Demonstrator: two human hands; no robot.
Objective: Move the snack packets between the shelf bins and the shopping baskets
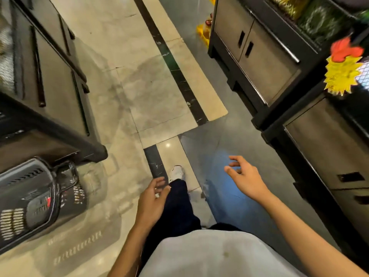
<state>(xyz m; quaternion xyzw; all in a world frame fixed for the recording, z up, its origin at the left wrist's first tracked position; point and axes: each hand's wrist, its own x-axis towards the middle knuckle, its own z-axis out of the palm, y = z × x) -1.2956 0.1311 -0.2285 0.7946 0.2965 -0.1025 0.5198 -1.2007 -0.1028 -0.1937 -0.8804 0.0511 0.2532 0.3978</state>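
Grey plastic marks the shopping basket [76,193], which sits on the floor against the foot of a dark shelf unit [60,92]. It lies well off to the outer side of the left grip [153,198] and lower than it. Whether any packet lies inside it I cannot tell. The left grip hangs beside the thigh with fingers loosely bent and holds nothing. The right grip [243,176] reaches a little forward, fingers spread and relaxed, and it too holds nothing.

The snack packets [317,23] show only as a green and yellow blur in the shelf bin. They lie far ahead of the right grip, off to its outer side and higher. Below them are grey cabinet doors [259,56], and a yellow star tag [341,76] hangs nearer.

So the two ends of the task lie on opposite sides: the right grip is the nearer one to the bin, the left the nearer one to the basket. Neither is within reach of its target. By my reading, the next move calls for a few steps forward to bring the bin within the right grip's reach.
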